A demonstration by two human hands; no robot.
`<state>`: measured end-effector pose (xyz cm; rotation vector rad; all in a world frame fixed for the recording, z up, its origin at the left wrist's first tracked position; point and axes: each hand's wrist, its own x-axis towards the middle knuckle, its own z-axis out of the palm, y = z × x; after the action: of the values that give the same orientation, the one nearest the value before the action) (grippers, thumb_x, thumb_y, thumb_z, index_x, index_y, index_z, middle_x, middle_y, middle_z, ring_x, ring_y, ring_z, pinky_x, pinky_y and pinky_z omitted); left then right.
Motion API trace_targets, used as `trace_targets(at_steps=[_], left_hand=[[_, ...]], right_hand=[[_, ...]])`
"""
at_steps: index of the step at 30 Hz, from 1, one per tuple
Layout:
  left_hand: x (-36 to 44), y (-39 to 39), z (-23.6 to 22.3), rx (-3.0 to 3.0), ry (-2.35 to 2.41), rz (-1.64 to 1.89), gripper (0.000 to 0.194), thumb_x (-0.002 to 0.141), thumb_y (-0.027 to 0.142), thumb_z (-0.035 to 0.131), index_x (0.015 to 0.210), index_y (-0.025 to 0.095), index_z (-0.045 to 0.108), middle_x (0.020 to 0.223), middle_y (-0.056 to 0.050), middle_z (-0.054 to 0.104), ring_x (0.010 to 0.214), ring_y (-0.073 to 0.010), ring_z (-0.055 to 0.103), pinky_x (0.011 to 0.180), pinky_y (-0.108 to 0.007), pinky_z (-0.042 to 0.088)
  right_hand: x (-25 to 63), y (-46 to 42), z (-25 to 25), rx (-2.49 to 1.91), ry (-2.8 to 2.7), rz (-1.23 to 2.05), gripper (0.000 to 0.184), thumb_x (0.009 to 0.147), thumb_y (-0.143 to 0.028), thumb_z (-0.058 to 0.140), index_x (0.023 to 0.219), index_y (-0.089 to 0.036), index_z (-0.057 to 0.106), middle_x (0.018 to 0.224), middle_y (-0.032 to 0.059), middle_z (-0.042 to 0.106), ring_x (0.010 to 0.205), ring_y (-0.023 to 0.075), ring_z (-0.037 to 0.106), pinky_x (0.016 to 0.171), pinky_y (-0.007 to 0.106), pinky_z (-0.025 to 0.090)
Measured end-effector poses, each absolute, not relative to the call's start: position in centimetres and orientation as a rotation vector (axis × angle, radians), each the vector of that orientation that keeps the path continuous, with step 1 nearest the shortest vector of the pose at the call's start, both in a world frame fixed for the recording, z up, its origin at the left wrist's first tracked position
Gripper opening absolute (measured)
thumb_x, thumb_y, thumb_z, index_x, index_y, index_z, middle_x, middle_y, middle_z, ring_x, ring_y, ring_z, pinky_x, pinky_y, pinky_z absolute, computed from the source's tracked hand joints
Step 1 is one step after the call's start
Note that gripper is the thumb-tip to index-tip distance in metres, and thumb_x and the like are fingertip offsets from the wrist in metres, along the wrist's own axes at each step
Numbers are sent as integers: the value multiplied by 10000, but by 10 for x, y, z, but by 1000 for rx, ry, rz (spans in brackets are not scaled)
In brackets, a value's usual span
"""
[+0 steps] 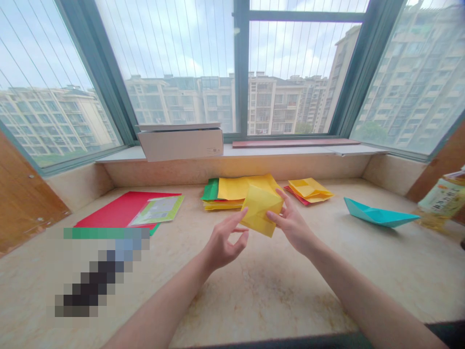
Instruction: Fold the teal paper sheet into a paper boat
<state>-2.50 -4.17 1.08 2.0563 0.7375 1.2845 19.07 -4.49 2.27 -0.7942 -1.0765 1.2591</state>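
Paper filled the scene: a folded yellow sheet point(260, 209) was held up above the marble ledge point(254, 291), in front of the window. The right hand point(293, 224) gripped it by its right edge, thumb pressed against the near face and the forefinger reaching up behind the top corner, the other fingers hidden behind the sheet. The left hand point(222, 242) touched the sheet's left edge only with the tip of its forefinger; its thumb and remaining fingers were curled loosely and apart, clasping nothing. The sheet was tilted, one corner pointing down towards the ledge, and it showed a diagonal crease. Just behind it on the ledge lay a stack of yellow and green paper point(232, 191), and a little to the right a smaller pile of folded yellow sheets point(310, 190) rested on something red. Farther right, well apart from the hands, sat a teal paper boat point(378, 214). Near the right edge of the view stood a bottle with a yellow-green label point(443, 198), only partly seen. To the left a red sheet point(116, 209) lay flat with a pale green leaflet point(158, 210) on top of it, and a blurred patch covered the ledge just in front. On the window sill above stood a white cardboard box point(181, 141), and a reddish board point(294, 143) lay along the sill to its right.
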Motion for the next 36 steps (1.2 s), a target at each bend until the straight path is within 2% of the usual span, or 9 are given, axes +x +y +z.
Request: trace_targets(at_steps=[4, 8, 13, 18, 21, 24, 26, 29, 36], left_hand=[[-22, -41, 16, 1636, 755, 1261, 384, 908, 446, 585, 1112, 122, 615, 930, -101, 745, 796, -226, 740, 706, -357, 635], [-23, -41, 24, 1389, 743, 1127, 587, 843, 467, 685, 1298, 182, 447, 785, -36, 740, 699, -216, 735, 635, -352, 619], [-18, -44, 24, 1344, 736, 787, 567, 811, 459, 724, 1254, 153, 544, 1059, -142, 731, 809, -244, 748, 701, -318, 585], [-11, -42, 21, 1252, 808, 1026, 500, 800, 427, 741, 1188, 153, 582, 1152, -157, 706, 928, -278, 727, 789, -379, 573], [-13, -40, 23, 1151, 771, 1130, 468, 809, 395, 740, 1187, 171, 578, 1186, -142, 697, 944, -262, 724, 856, -392, 555], [-16, -42, 25, 1092, 713, 1125, 461, 816, 374, 737, 1207, 182, 586, 1196, -132, 694, 932, -248, 726, 865, -382, 552], [-16, -45, 26, 1076, 681, 1102, 432, 817, 356, 734, 1191, 178, 610, 1205, -130, 690, 948, -252, 719, 847, -373, 560], [-15, -49, 25, 1052, 648, 1071, 386, 803, 325, 734, 1144, 166, 650, 1186, -126, 696, 972, -263, 704, 824, -375, 570], [-16, -48, 27, 1075, 672, 980, 396, 817, 357, 667, 1133, 120, 670, 1067, -146, 725, 869, -249, 712, 813, -398, 558]], right_hand=[[191, -43, 23, -782, -1159, 1167, 883, 708, -316, 822, 1420, -308, 298, 1120, 58, 695, 949, 242, 706, 836, 406, 588], [189, -45, 19, -744, -1269, 1201, 829, 753, -320, 782, 1419, -329, 288, 1142, 58, 677, 951, 238, 702, 819, 408, 593], [187, -45, 9, -809, -1385, 1002, 660, 829, -325, 700, 1390, -330, 352, 1188, 66, 639, 941, 226, 686, 806, 410, 588], [195, -45, 10, -974, -1668, 428, 585, 855, -319, 681, 1385, -317, 432, 1289, 100, 561, 953, 229, 637, 828, 440, 568], [197, -50, 15, -921, -1798, 185, 557, 873, -304, 676, 1384, -333, 455, 1424, 106, 439, 1104, 252, 589, 946, 475, 524], [194, -54, 17, -916, -1920, -17, 515, 883, -294, 672, 1367, -346, 506, 1524, 93, 319, 1330, 307, 427, 1076, 540, 414], [193, -54, 16, -903, -2016, -95, 457, 890, -279, 666, 1327, -361, 559, 1523, 73, 339, 1364, 307, 384, 1095, 543, 393], [196, -52, 14, -838, -2124, -87, 402, 917, -243, 628, 1292, -383, 595, 1450, 55, 451, 1320, 269, 435, 1061, 500, 441], [205, -48, 12, -878, -2197, -104, 350, 944, -242, 590, 1274, -354, 618, 1410, 73, 522, 1270, 263, 494, 1024, 511, 440]])
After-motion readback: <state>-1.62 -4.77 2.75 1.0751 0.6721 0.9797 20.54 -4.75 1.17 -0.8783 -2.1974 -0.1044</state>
